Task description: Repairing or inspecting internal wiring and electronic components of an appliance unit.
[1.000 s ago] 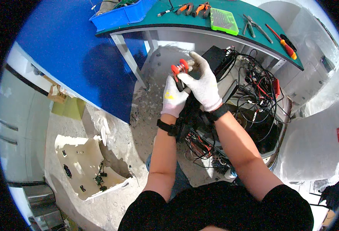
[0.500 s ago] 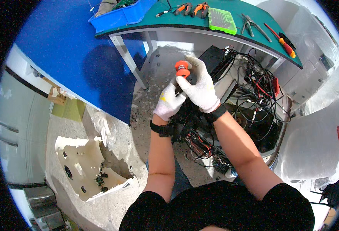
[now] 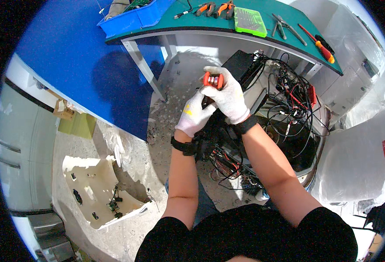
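Note:
Both my hands wear white work gloves and meet above the floor in front of the green table. Between them is a small red-orange spool-shaped part [image 3: 213, 80] with two wide flanges and shiny metal bands in the middle; its exact kind is unclear. My right hand [image 3: 231, 99] is closed around it, thumb in front and fingers behind. Just below, my left hand [image 3: 194, 112] is closed against its dark lower end, which the gloves mostly hide. Beneath and right of my hands sits an opened machine body [image 3: 304, 163] full of tangled black cables [image 3: 288, 94].
On the green table [image 3: 192, 22] lie orange-handled pliers [image 3: 223, 9], a bright green bit case [image 3: 250, 22], metal pliers [image 3: 288, 29] and a red-yellow screwdriver [image 3: 323, 50]. A blue bin [image 3: 133, 19] stands at its left. A cream plastic shell [image 3: 90, 187] rests on the floor at left.
The spool-shaped part has turned in my hands and sits slightly lower and to the right, its metal bands now facing me. My right fingers have shifted around it.

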`<state>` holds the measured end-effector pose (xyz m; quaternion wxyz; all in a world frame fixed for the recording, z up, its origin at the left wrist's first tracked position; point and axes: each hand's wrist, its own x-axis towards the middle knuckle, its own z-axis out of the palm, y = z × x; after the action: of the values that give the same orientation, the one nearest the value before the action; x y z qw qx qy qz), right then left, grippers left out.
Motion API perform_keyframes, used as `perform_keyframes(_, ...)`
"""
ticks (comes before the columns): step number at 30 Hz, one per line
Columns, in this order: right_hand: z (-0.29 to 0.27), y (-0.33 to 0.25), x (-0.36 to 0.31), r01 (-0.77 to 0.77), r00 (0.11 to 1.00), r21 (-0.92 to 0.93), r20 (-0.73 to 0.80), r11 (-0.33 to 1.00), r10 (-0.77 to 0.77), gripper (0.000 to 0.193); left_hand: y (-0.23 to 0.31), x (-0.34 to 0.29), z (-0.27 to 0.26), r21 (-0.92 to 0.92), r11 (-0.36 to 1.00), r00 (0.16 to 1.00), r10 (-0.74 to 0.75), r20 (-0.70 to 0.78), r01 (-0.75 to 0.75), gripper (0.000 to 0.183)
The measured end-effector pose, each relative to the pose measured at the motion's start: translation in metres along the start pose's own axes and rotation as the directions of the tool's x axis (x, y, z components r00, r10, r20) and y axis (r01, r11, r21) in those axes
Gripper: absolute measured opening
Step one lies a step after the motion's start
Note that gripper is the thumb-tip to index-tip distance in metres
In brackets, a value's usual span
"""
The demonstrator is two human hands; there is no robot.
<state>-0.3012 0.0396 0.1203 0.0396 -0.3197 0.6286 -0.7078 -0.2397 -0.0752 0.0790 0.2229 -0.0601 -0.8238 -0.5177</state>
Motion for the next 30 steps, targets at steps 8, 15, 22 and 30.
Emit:
perform_keyframes(8,0.008,-0.003,-0.004,0.104,0.963,-0.205,-0.223,0.973,-0.15,0.073,0.006,0.001,0.026,0.204,0.976,0.954,-0.008,-0.299,0.072,0.05)
perform_keyframes(15,0.005,-0.008,-0.001,0.133,0.98,-0.13,-0.133,0.983,-0.15,0.047,0.005,0.0,-0.008,-0.277,0.961,0.996,-0.033,-0.079,0.01,0.053)
perform_keyframes(22,-0.004,-0.009,0.001,0.224,0.972,-0.178,-0.032,0.958,-0.233,0.042,0.008,0.003,-0.003,-0.031,0.997,0.985,0.059,-0.159,-0.065,0.045)
perform_keyframes(30,0.005,-0.006,-0.002,0.097,0.995,-0.094,-0.021,0.991,-0.099,0.054,0.002,0.007,0.019,-0.168,0.983,0.935,-0.127,-0.332,0.074,0.047)
